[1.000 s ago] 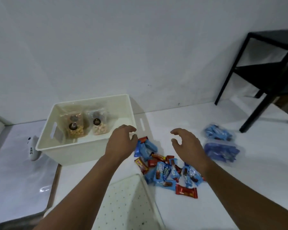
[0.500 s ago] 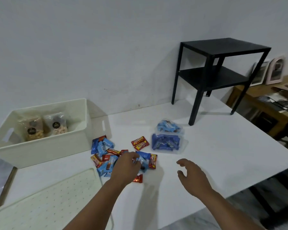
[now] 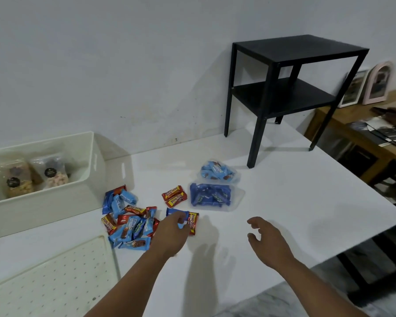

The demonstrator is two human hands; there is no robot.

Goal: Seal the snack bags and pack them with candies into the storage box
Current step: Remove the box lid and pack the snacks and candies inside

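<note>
Head view: the left hand point(image 3: 169, 234) rests at centre frame on the loose candies point(image 3: 128, 221), its grip curled over a blue candy point(image 3: 177, 213); whether it pinches it I cannot tell. The right hand point(image 3: 266, 242) hovers lower right, grip released. The storage box point(image 3: 44, 202), left of frame, holds two snack bags point(image 3: 32, 177). Two clear bags of blue candies point(image 3: 212, 191) lie on the table point(image 3: 306, 202).

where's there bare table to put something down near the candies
Bare table lies right of the two clear candy bags, out to the table's right edge and forward of the black side table. A smaller free strip runs behind the candies, between the storage box and the bags. The loose candies under the left hand are crowded.
</note>
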